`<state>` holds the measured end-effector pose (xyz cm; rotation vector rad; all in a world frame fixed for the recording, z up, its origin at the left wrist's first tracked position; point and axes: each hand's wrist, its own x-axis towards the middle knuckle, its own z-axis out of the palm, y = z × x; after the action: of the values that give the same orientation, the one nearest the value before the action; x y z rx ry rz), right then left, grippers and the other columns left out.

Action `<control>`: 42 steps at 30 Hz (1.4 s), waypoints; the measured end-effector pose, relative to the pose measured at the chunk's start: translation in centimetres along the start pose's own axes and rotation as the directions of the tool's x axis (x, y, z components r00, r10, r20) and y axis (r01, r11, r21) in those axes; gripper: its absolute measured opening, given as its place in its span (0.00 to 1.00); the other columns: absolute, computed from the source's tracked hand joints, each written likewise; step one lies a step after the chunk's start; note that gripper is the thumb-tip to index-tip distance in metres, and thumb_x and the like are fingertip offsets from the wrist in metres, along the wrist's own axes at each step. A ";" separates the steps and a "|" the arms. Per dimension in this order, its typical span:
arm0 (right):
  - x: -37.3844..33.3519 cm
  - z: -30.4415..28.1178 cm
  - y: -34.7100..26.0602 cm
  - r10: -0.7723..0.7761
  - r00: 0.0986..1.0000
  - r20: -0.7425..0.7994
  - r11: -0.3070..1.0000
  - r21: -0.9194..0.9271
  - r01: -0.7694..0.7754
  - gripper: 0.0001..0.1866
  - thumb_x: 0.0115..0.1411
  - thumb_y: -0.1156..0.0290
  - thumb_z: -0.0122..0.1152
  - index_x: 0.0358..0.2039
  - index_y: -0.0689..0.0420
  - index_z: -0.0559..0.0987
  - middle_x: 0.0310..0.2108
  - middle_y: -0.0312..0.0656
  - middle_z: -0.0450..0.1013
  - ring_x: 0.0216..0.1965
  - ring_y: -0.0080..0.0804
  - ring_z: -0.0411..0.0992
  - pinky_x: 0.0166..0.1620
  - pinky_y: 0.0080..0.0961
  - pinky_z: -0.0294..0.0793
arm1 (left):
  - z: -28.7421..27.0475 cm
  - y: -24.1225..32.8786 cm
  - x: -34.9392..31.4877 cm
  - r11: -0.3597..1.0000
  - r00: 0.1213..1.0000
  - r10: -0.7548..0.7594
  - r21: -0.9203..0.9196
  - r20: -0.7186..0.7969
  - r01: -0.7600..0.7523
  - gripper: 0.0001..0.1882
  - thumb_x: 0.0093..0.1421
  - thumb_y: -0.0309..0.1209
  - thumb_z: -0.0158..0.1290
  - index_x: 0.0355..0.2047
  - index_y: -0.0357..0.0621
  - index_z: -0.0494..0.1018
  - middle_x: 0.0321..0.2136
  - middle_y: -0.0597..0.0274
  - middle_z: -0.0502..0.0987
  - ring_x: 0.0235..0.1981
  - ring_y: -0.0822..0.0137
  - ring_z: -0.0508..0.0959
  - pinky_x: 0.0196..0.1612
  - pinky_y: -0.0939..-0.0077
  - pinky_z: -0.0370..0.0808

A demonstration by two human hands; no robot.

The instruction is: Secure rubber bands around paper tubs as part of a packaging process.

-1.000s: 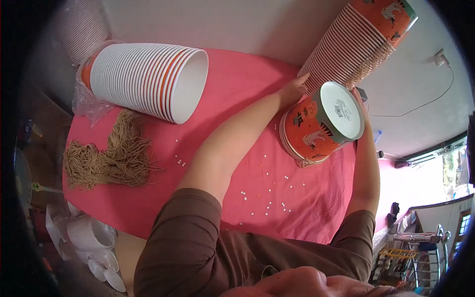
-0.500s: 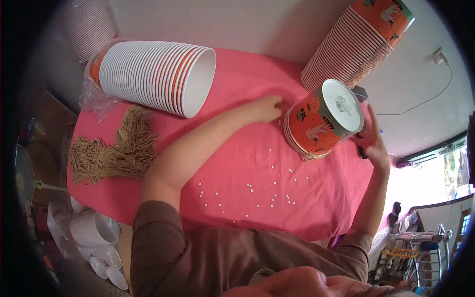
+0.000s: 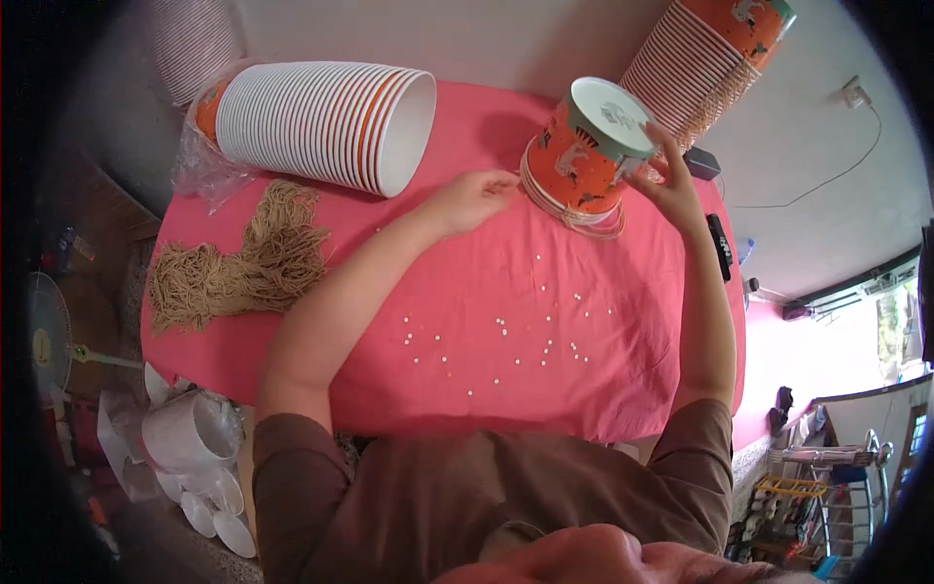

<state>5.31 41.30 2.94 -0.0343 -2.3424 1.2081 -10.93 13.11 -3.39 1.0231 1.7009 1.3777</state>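
Note:
An orange and green paper bucket with animal prints stands upside down toward the far right of the pink-covered table, its pale base up. Thin beige cord loops hang around its white rim. My right hand holds the bucket's right side near the base, thumb and fingers apart around it. Just left of the rim, my left hand has its fingers loosely stretched toward the bucket. No object shows in that hand.
A nested stack of white buckets lies at far left, beside a bundle of tan cord. A tall stack of orange buckets stands at far right. Small white dots are scattered mid-table. A black object lies by the right edge.
The bucket has moved left and away from me, with my right hand now gripping it. My left hand has shifted left, its fingers less curled. The whole view has shifted slightly.

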 end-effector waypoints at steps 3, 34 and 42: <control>0.3 0.1 0.0 0.021 1.000 -0.009 0.999 0.040 -0.021 0.48 0.51 0.76 0.71 0.67 0.54 0.51 0.65 0.42 0.54 0.63 0.36 0.58 0.60 0.32 0.66 | -1.0 -0.5 -3.1 0.991 0.996 0.056 0.119 0.068 -0.064 0.19 0.63 0.26 0.50 0.54 0.37 0.68 0.47 0.59 0.73 0.49 0.70 0.73 0.51 0.76 0.71; 3.4 27.2 -7.2 -0.133 0.963 0.235 0.948 0.313 0.055 0.09 0.63 0.74 0.55 0.40 0.67 0.76 0.29 0.38 0.76 0.32 0.19 0.70 0.37 0.22 0.71 | -6.1 -2.3 -12.7 0.382 0.637 0.637 0.896 -0.433 0.227 0.42 0.51 0.24 0.53 0.67 0.47 0.50 0.67 0.45 0.45 0.68 0.43 0.46 0.64 0.50 0.52; 2.8 26.1 -8.2 -0.133 0.979 0.155 0.976 0.194 0.102 0.10 0.59 0.76 0.58 0.40 0.65 0.78 0.31 0.47 0.79 0.33 0.20 0.74 0.35 0.25 0.75 | -5.4 -1.9 -11.8 0.394 0.604 0.724 0.919 -0.333 0.035 0.39 0.52 0.27 0.53 0.65 0.56 0.56 0.68 0.50 0.45 0.68 0.42 0.44 0.65 0.43 0.48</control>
<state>-6.99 17.28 -2.17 0.2762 -2.3234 1.4103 -10.84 0.02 -3.78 1.6683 3.1614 1.1886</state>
